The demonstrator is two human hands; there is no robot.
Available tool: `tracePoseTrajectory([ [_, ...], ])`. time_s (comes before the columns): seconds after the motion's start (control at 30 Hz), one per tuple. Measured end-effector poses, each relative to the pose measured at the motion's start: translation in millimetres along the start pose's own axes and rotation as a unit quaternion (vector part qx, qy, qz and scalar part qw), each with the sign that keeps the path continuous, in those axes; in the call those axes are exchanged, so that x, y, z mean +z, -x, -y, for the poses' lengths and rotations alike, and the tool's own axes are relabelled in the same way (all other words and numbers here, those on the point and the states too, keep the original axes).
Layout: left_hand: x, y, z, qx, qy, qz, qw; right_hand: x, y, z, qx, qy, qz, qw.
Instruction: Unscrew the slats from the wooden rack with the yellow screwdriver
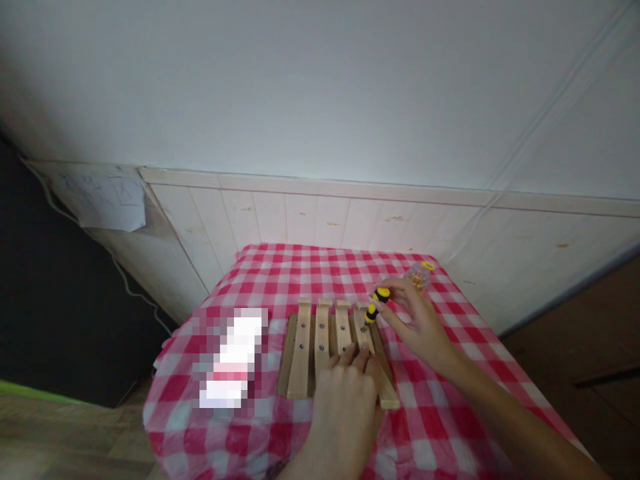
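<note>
A short yellow-and-black screwdriver (pixel 371 312) leans with its tip on a screw in the rightmost wooden slat (pixel 384 387). My right hand (pixel 417 323) is closed around the handle, fingertips near its top. My left hand (pixel 346 390) lies over the right-hand slats with fingers apart, pressing down on the wood. Several pale slats, among them the leftmost slat (pixel 300 367), run side by side across a darker wooden base (pixel 284 373). Dark screw heads show in pairs on the slats; my left hand hides the lower part of the right-hand ones.
A red-and-white checked cloth (pixel 280 267) covers the table. Left of the slats lies a pixelated white item (pixel 235 363). A clear container with a yellow rim (pixel 421 275) stands behind my right hand. The panelled wall (pixel 325 217) borders the table's far edge.
</note>
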State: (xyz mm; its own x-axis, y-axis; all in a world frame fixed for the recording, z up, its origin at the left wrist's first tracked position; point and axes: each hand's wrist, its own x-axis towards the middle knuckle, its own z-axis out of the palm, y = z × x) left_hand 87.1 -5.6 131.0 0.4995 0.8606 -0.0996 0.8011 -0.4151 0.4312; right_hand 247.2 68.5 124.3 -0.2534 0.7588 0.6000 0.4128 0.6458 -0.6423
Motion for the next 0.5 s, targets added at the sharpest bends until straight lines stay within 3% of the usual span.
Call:
tracePoseTrajectory([
  [0.3, 2, 0, 1, 0.005, -0.005, -0.008, 1.0, 11, 4, 10, 0.035, -0.056, 0.03, 0.997],
  [0.5, 0, 1, 1, 0.002, -0.006, 0.006, 1.0, 17, -2, 8, -0.015, 0.027, 0.003, 1.0],
])
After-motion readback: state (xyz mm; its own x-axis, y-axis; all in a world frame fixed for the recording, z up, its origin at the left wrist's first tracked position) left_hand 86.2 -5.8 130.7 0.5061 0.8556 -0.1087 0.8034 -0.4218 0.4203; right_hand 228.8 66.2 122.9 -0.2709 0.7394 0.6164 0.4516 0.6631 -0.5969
